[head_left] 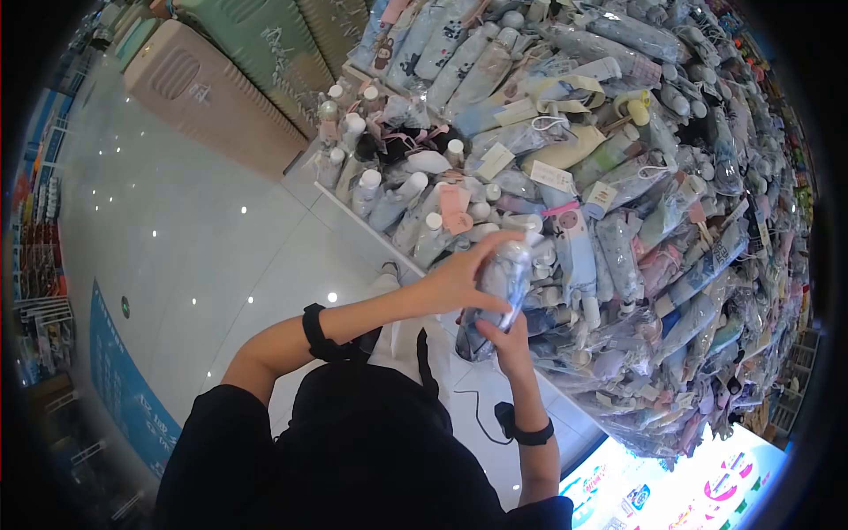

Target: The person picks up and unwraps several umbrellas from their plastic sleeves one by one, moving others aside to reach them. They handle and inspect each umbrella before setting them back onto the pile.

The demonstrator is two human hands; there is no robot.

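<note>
Both hands are on one folded umbrella [505, 281] in clear plastic wrap, bluish grey, held in front of my body at the display's edge. My left hand [464, 278] grips it from the left, near its upper part. Around its lower part, my right hand [508, 340] is closed from below. The wrap's glare blurs the umbrella's print. Just beyond my hands lies a big heap of wrapped folded umbrellas [618, 256], many with paper tags. Several stand upright with white caps [369, 179] along the near left side of the display.
The display's white edge [371, 231] runs diagonally past my left forearm. Pink [208, 97] and green suitcases [256, 44] stand at upper left. A lit advertising panel [680, 486] is at lower right. Glossy tile floor [177, 230] lies left, with a thin cable [481, 415] by my feet.
</note>
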